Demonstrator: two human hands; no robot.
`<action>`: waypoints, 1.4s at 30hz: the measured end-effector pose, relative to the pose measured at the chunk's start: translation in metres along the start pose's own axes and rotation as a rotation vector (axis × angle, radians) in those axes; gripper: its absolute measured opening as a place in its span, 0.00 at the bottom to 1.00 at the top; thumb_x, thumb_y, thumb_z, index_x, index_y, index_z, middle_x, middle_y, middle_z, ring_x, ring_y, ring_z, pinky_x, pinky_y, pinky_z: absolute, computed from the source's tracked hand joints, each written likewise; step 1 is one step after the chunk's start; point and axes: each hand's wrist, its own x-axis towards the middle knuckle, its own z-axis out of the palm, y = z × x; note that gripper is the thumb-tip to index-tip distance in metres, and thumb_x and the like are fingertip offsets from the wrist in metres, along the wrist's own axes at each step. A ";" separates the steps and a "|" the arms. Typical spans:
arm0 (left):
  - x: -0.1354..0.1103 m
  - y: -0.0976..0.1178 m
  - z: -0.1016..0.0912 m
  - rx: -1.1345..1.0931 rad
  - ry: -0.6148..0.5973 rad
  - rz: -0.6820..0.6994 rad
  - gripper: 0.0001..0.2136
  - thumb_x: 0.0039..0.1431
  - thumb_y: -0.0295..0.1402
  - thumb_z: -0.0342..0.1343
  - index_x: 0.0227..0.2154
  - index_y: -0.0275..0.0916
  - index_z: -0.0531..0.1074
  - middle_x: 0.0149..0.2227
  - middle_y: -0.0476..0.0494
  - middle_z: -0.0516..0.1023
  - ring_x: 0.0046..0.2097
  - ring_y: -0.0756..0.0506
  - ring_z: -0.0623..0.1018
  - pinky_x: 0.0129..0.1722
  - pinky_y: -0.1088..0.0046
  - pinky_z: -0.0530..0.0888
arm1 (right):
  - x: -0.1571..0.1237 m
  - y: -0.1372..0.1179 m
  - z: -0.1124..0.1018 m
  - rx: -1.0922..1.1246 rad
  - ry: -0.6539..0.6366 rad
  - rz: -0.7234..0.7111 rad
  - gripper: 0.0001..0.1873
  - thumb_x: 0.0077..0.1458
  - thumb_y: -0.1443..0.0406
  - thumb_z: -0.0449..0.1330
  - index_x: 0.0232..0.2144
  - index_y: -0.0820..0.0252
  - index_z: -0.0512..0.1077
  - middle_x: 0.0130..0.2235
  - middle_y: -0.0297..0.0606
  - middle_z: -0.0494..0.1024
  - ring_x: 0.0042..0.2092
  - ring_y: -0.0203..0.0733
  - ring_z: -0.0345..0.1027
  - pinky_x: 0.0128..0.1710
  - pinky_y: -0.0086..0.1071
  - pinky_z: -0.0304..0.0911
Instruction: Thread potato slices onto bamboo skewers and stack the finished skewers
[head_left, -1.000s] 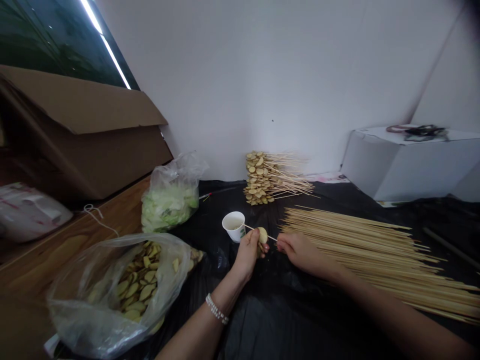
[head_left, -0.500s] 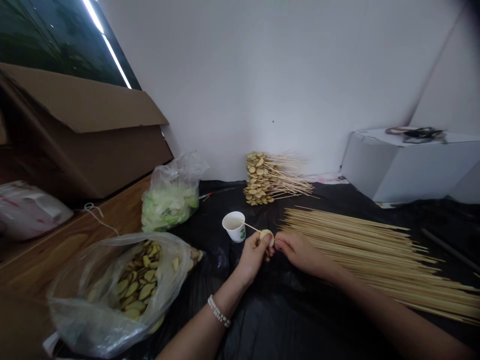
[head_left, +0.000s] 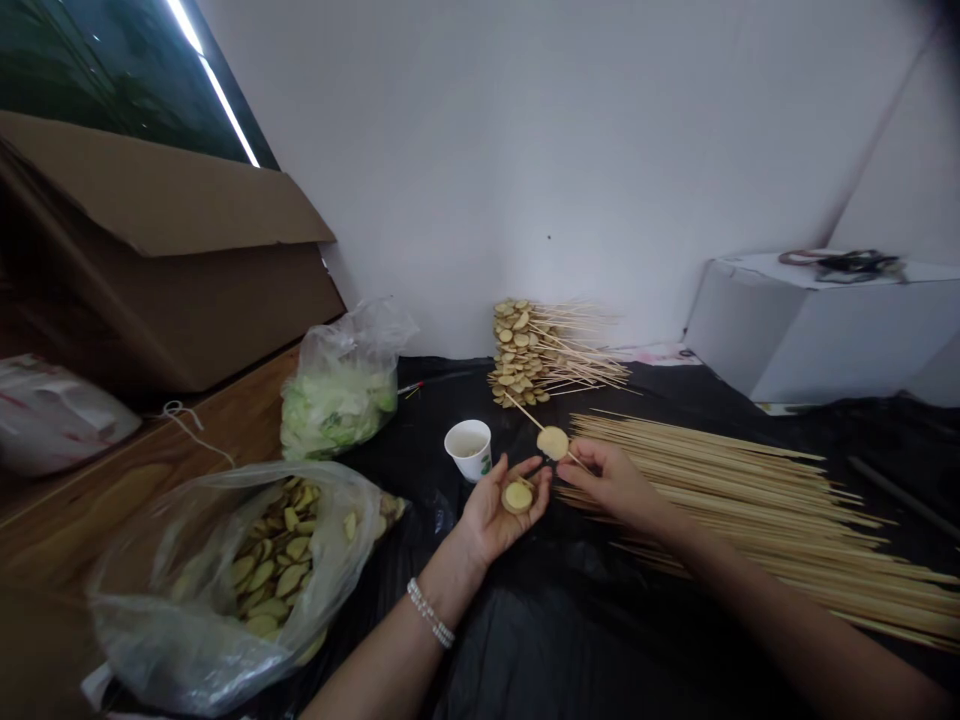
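Observation:
My left hand [head_left: 501, 505] lies palm up over the black sheet with a round potato slice [head_left: 517, 496] resting in its cupped palm. Just to its right, my right hand [head_left: 609, 481] pinches a bamboo skewer [head_left: 525, 411] that points up and left, with one potato slice [head_left: 553, 442] threaded on it near my fingers. A small white paper cup [head_left: 469, 450] stands just left of my left hand.
A clear bag of potato slices [head_left: 270, 570] lies at front left, a bag of green leaves [head_left: 337, 395] behind it. Finished skewers [head_left: 544, 355] are stacked by the wall. Loose bamboo sticks [head_left: 750, 500] spread on the right. A cardboard box [head_left: 172, 270] and a white box [head_left: 817, 325] flank the area.
My right hand drew the skewer away with one slice on it and tilted it up. My left hand opened palm up with another slice in it.

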 end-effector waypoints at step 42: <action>0.002 -0.019 0.001 0.172 0.051 0.130 0.10 0.50 0.21 0.61 0.35 0.36 0.71 0.32 0.46 0.76 0.33 0.52 0.78 0.31 0.81 0.74 | 0.003 0.013 0.004 -0.114 0.022 -0.037 0.16 0.55 0.56 0.54 0.23 0.61 0.70 0.24 0.31 0.69 0.29 0.36 0.60 0.29 0.28 0.55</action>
